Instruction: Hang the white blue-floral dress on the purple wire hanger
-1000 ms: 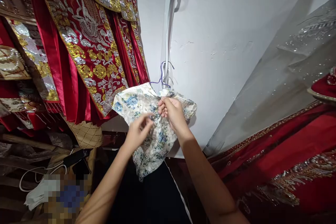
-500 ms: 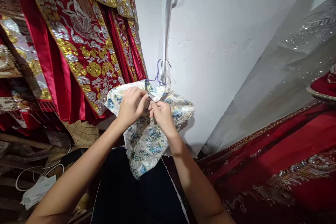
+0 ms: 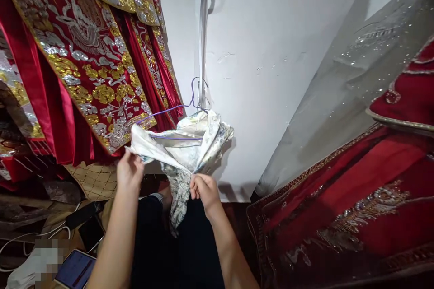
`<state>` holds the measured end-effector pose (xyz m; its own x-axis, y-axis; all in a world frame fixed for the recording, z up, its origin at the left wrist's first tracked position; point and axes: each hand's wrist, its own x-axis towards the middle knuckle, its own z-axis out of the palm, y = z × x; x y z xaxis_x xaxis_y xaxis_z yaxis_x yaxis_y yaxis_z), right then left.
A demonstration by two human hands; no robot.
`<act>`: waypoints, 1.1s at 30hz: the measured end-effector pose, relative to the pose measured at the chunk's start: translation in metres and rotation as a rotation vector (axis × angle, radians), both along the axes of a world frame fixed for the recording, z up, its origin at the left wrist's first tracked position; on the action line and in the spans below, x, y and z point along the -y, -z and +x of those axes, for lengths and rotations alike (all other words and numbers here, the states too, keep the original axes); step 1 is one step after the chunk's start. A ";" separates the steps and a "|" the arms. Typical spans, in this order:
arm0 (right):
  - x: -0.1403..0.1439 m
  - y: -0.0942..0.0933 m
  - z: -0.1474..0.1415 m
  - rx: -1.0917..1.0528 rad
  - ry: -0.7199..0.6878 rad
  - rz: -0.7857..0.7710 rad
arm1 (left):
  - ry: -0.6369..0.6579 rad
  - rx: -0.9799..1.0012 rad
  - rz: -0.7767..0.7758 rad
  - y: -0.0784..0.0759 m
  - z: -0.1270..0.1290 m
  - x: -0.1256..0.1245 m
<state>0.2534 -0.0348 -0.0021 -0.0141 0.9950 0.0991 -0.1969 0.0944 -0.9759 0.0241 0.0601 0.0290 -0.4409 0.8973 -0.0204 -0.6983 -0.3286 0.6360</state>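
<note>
A white shirt with a blue floral print (image 3: 183, 153) hangs partly on a purple wire hanger (image 3: 162, 112), whose hook is on a narrow strip by the wall. The hanger's left arm is bare, outside the cloth. My left hand (image 3: 130, 169) pinches the shirt's left shoulder or sleeve edge. Lower down and to the right, my right hand (image 3: 205, 192) grips the front of the garment near its neckline. Between both hands the neck gapes wide and shows the pale inner side. The lower part dangles in a bunched fold above my lap.
Red costumes with gold and silver embroidery (image 3: 101, 67) hang at left. More red beaded cloth (image 3: 339, 180) lies at right beside a clear plastic sheet (image 3: 325, 81). A phone (image 3: 76, 268), cables and a white crumpled item (image 3: 30, 266) lie at lower left.
My left hand has moved left and down, pulling the shirt off the hanger's left arm. My right hand has dropped lower with the neckline, and the view has shifted right.
</note>
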 end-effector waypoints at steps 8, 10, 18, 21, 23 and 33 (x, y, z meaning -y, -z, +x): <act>0.032 0.002 0.093 0.315 -0.254 0.016 | 0.170 -0.031 -0.207 0.091 0.056 0.058; 0.034 0.001 0.099 0.380 -0.276 -0.019 | 0.234 -0.053 -0.066 0.078 0.062 0.071; 0.032 0.010 0.036 0.059 -0.049 -0.035 | 0.501 -0.927 0.338 0.008 0.106 0.137; 0.037 0.011 0.018 -0.142 -0.009 -0.031 | 0.382 -1.152 0.383 0.006 0.111 0.140; 0.039 0.006 0.013 -0.207 -0.077 -0.035 | 0.361 -1.218 0.369 0.006 0.108 0.129; 0.041 -0.021 0.050 0.310 -0.121 0.041 | 0.784 -1.372 0.394 0.036 0.074 0.071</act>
